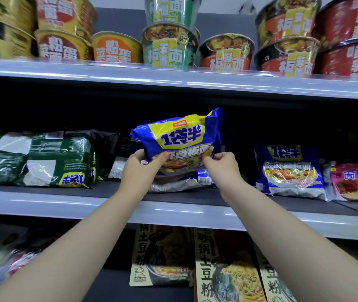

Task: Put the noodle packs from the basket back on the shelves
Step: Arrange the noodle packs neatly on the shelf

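Observation:
A blue and yellow noodle pack (179, 138) stands tilted on the middle shelf (69, 205), over other packs lying flat beneath it. My left hand (142, 168) grips its lower left edge, thumb on the front. My right hand (222, 165) pinches its lower right edge. A matching blue noodle pack (291, 168) leans upright further right on the same shelf. The basket is not in view.
Green noodle packs (41, 158) fill the shelf's left, a pink pack (352, 182) the far right. Noodle bowls (169, 46) line the upper shelf (173, 81). Beige potato-noodle bags (223, 267) stand on the lower shelf.

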{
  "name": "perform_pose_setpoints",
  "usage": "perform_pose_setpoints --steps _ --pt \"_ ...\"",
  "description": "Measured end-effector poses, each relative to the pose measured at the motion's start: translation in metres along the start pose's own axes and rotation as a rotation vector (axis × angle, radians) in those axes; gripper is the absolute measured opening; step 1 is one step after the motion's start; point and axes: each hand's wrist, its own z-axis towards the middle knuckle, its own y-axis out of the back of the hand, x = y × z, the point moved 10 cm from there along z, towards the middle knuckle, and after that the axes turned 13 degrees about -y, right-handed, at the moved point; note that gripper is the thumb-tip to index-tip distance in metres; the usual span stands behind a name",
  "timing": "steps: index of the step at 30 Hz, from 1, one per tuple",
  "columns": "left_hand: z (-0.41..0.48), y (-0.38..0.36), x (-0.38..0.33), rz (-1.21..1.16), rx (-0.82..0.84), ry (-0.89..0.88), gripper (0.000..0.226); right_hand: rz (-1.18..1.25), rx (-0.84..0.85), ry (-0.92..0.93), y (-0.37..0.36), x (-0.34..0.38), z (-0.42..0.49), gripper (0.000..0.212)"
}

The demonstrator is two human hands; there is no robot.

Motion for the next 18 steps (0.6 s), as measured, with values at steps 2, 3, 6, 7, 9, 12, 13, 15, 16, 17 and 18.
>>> perform_pose_setpoints --steps 2,3,6,7,9,12,13,15,16,17,18 --pt "0.002 0.006 0.005 0.052 -0.004 0.045 0.023 -0.103 -0.058 0.035 -0.007 0.004 -0.004 0.047" --pt "0.003 0.009 0.009 0.096 -0.001 0.073 0.032 -0.134 -0.07 0.071 -0.01 0.008 -0.006 0.055" --pt "0.008 0.022 0.022 0.164 -0.026 0.155 0.043 -0.056 0.083 0.17 -0.031 0.015 -0.01 0.064" --pt "0.01 0.024 0.025 0.171 -0.029 0.178 0.044 -0.039 0.152 0.167 -0.04 0.015 -0.011 0.061" --pt "0.012 0.026 0.032 0.252 0.009 0.214 0.048 -0.134 0.176 0.167 -0.052 0.011 -0.009 0.045" --pt "0.009 0.023 0.038 0.501 0.119 0.265 0.063 -0.278 0.192 0.096 -0.065 -0.005 0.0 0.038" --pt "0.009 0.021 0.04 0.512 0.142 0.276 0.066 -0.254 0.239 0.05 -0.07 -0.011 0.001 0.039" --pt "0.007 0.017 0.046 0.453 0.178 0.3 0.068 -0.125 0.33 -0.039 -0.075 -0.022 0.003 0.041" --pt "0.007 0.016 0.048 0.434 0.186 0.294 0.069 -0.04 0.361 -0.076 -0.074 -0.025 0.005 0.044" --pt "0.008 0.015 0.049 0.433 0.191 0.267 0.068 0.034 0.383 -0.104 -0.072 -0.028 0.005 0.048" --pt "0.009 0.013 0.047 0.439 0.195 0.229 0.065 0.076 0.389 -0.117 -0.07 -0.03 0.007 0.05"
